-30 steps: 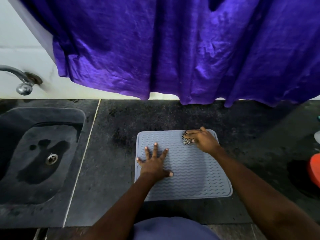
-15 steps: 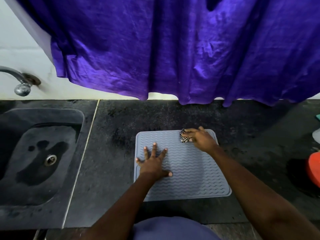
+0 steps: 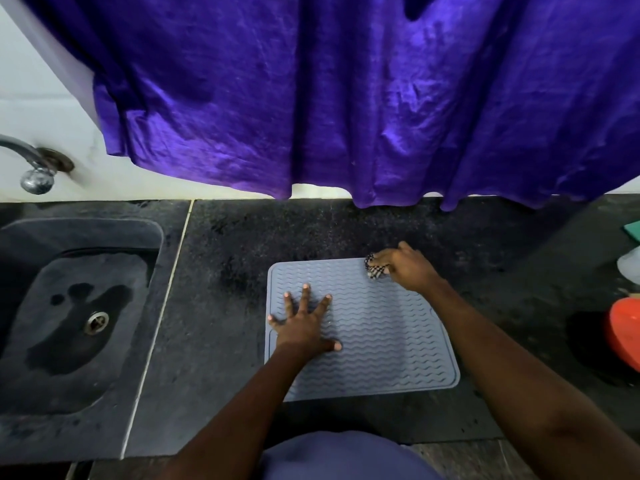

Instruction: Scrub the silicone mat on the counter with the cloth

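Observation:
A grey silicone mat [image 3: 381, 337] with a wavy ribbed surface lies flat on the dark stone counter [image 3: 214, 341]. My left hand [image 3: 304, 323] presses on the mat's left half with fingers spread and straight. At the mat's far right corner my right hand [image 3: 407, 268] grips a small checked cloth [image 3: 374, 269], bunched under the fingers and against the mat. Most of the cloth is hidden by the hand.
A dark sink [image 3: 76, 317] with a drain and a metal tap [image 3: 34, 168] lies to the left. A purple curtain [image 3: 346, 98] hangs over the counter's back edge. At the right edge stand a red-orange object [image 3: 625, 332], a white item [image 3: 630, 268] and something green [image 3: 633, 230].
My right hand has carried the cloth a little farther away and to the right, up to the mat's far right corner. My left hand has stayed in place on the mat.

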